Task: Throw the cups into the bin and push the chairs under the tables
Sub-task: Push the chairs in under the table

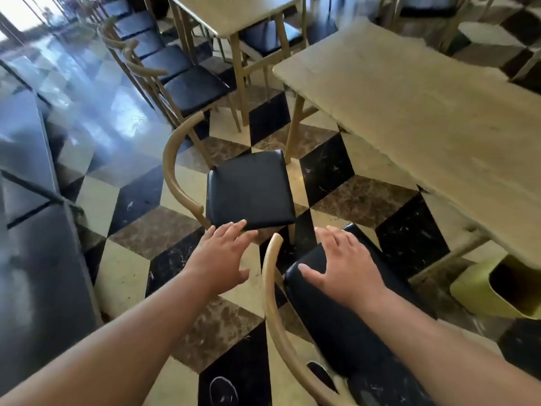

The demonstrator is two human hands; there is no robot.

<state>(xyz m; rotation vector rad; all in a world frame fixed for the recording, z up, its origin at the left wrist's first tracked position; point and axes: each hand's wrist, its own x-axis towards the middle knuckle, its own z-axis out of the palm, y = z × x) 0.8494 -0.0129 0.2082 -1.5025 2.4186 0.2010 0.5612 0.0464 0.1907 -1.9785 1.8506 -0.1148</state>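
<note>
Two wooden chairs with black seats stand out from a long pale wooden table (pixel 424 112) on the right. The farther chair (pixel 248 189) sits in the middle of the floor, its curved back to the left. The nearer chair (pixel 336 312) is right below me. My left hand (pixel 222 256) is open, fingers spread, its fingertips at the near edge of the farther chair's seat. My right hand (pixel 345 265) hovers open above the nearer chair's seat, holding nothing. A yellow-green bin (pixel 480 291) stands on the floor under the table's near end. No cups are in view.
A second table (pixel 234 13) with chairs tucked under it stands further back. A row of black-seated chairs (pixel 175 71) lines the left aisle. A dark counter (pixel 32 230) runs along the left edge. The floor is checkered tile.
</note>
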